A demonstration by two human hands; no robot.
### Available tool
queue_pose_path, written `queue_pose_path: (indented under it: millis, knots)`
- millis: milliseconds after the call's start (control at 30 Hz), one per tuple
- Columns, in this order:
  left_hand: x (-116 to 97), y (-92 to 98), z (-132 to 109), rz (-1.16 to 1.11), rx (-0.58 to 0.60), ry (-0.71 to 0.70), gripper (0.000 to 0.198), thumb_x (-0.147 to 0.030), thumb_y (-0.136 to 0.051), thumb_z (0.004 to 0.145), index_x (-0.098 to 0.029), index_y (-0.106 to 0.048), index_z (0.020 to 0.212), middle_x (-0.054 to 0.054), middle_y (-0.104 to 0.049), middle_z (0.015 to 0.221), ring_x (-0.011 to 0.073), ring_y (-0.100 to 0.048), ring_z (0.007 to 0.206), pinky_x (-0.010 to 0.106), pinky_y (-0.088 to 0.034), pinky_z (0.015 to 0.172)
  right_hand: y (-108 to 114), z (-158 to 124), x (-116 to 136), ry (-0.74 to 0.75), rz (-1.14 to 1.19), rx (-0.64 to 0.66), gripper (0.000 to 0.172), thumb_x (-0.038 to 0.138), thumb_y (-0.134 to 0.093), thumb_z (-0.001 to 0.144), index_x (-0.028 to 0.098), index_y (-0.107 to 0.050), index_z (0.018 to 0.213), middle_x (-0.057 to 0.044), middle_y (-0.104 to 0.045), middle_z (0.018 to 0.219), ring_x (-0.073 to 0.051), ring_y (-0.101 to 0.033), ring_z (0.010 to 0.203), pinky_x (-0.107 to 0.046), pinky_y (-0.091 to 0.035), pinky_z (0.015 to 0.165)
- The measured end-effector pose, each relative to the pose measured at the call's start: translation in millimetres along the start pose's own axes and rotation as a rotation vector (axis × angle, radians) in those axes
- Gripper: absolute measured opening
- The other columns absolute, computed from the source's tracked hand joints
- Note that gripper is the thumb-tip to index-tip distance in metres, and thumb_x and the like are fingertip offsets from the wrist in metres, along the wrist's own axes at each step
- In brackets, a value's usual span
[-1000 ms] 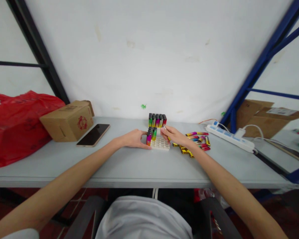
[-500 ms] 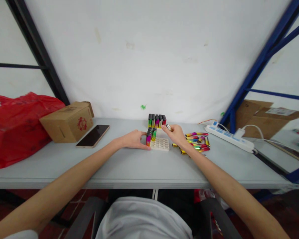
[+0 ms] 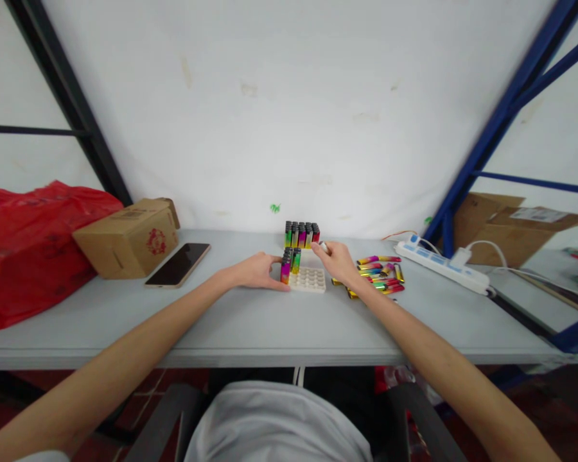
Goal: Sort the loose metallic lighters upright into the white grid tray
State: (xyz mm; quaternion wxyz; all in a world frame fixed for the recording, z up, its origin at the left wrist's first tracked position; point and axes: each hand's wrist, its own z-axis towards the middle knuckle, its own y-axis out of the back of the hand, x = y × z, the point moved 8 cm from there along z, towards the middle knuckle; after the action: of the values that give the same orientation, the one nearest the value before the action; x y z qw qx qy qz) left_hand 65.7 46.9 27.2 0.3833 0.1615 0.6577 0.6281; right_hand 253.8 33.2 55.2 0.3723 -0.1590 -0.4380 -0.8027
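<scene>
My left hand (image 3: 257, 271) curves around the left end of a white tray (image 3: 313, 281) with rows of round holes, its thumb at the near corner and its fingers behind. Several upright lighters (image 3: 286, 269) with black tops and rainbow-coloured bodies fill the tray's left side. Over the tray's far right, my right hand (image 3: 336, 260) is closed on a lighter (image 3: 324, 246); only one end of it shows between the fingers. Right of the tray lies a loose pile of shiny coloured lighters (image 3: 380, 274), partly behind my right forearm.
A full block of upright lighters (image 3: 302, 235) stands near the wall. On the left are a phone (image 3: 178, 264), a cardboard box (image 3: 125, 237) and a red plastic bag (image 3: 38, 250). A white power strip (image 3: 443, 266) with cables and an opened carton (image 3: 510, 228) are on the right.
The view has shifted very slightly. Both hands keep nearly the same places, the left at the tray and the right with the lighter.
</scene>
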Motion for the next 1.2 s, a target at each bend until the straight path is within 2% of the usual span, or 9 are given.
queue_pose_path:
  millis: [133, 400, 600, 767, 867, 967, 1067, 1200]
  knots:
    - [0.1, -1.2, 0.4, -0.012, 0.002, -0.019, 0.077, -0.075, -0.071, 0.072, -0.015, -0.07, 0.12, -0.001, -0.063, 0.064, 0.0179, -0.055, 0.054, 0.028, -0.035, 0.056, -8.3, -2.7, 3.6, 0.026, -0.009, 0.065, 0.053, 0.059, -0.044, 0.092, 0.022, -0.029, 0.056, 0.004, -0.026, 0.057, -0.01, -0.026, 0.056, -0.028, -0.019, 0.055]
    - [-0.2, -0.8, 0.0, -0.012, 0.01, -0.008, 0.079, -0.077, -0.071, 0.071, -0.016, -0.069, 0.12, -0.001, -0.063, 0.066, 0.0181, -0.055, 0.055, 0.028, -0.034, 0.055, -9.9, -2.2, 7.3, 0.085, -0.051, 0.081, 0.035, 0.041, -0.041, 0.089, 0.022, -0.036, 0.061, 0.004, -0.035, 0.055, -0.011, -0.035, 0.055, -0.028, -0.021, 0.057]
    - [-1.1, 0.5, -0.6, -0.014, 0.002, -0.007, 0.078, -0.077, -0.07, 0.071, -0.015, -0.07, 0.119, 0.0, -0.065, 0.067, 0.0191, -0.056, 0.057, 0.029, -0.037, 0.058, -11.8, -4.3, 12.0, 0.128, -0.072, 0.123, 0.044, 0.049, -0.042, 0.099, 0.021, -0.04, 0.065, 0.004, -0.04, 0.058, -0.012, -0.036, 0.056, -0.028, -0.023, 0.058]
    - [-1.6, 0.3, -0.9, -0.021, 0.004, -0.006, 0.077, -0.076, -0.071, 0.071, -0.015, -0.069, 0.117, 0.0, -0.065, 0.067, 0.02, -0.058, 0.059, 0.029, -0.037, 0.058, -16.4, -7.6, 23.1, 0.235, -0.065, 0.229, 0.043, 0.049, -0.033, 0.107, 0.02, -0.052, 0.081, -0.001, -0.059, 0.075, -0.015, -0.052, 0.07, -0.027, -0.036, 0.068]
    - [-0.6, -0.2, -0.9, -0.03, 0.011, 0.006, 0.074, -0.075, -0.072, 0.071, -0.016, -0.07, 0.116, 0.001, -0.065, 0.067, 0.0195, -0.058, 0.059, 0.029, -0.037, 0.057, -18.9, -8.7, 28.2, 0.318, -0.113, 0.255, 0.048, 0.049, -0.031, 0.108, 0.02, -0.053, 0.079, -0.004, -0.059, 0.078, -0.017, -0.054, 0.076, -0.028, -0.038, 0.074]
    - [-0.8, 0.1, -1.1, -0.032, 0.012, 0.005, 0.074, -0.074, -0.072, 0.07, -0.016, -0.07, 0.116, 0.001, -0.066, 0.068, 0.0197, -0.059, 0.059, 0.028, -0.037, 0.057, -19.6, -9.7, 31.7, 0.374, -0.162, 0.267, 0.05, 0.051, -0.034, 0.108, 0.019, -0.055, 0.076, -0.003, -0.057, 0.074, -0.016, -0.051, 0.072, -0.029, -0.036, 0.071]
    - [-1.8, 0.9, -1.5, -0.038, 0.011, -0.002, 0.075, -0.074, -0.072, 0.071, -0.015, -0.07, 0.117, 0.001, -0.067, 0.069, 0.0203, -0.06, 0.061, 0.028, -0.038, 0.059, -18.8, -9.5, 30.9, 0.342, -0.157, 0.309, 0.052, 0.052, -0.039, 0.106, 0.019, -0.054, 0.07, 0.0, -0.056, 0.065, -0.014, -0.047, 0.062, -0.028, -0.033, 0.064]
    - [-2.8, 1.5, -1.8, -0.035, 0.021, 0.001, 0.077, -0.075, -0.071, 0.071, -0.015, -0.069, 0.119, 0.001, -0.067, 0.07, 0.0206, -0.06, 0.061, 0.028, -0.039, 0.059, -14.8, -8.4, 29.3, 0.272, -0.071, 0.33, 0.047, 0.051, -0.043, 0.105, 0.018, -0.057, 0.074, -0.002, -0.066, 0.068, -0.013, -0.054, 0.061, -0.025, -0.035, 0.063]
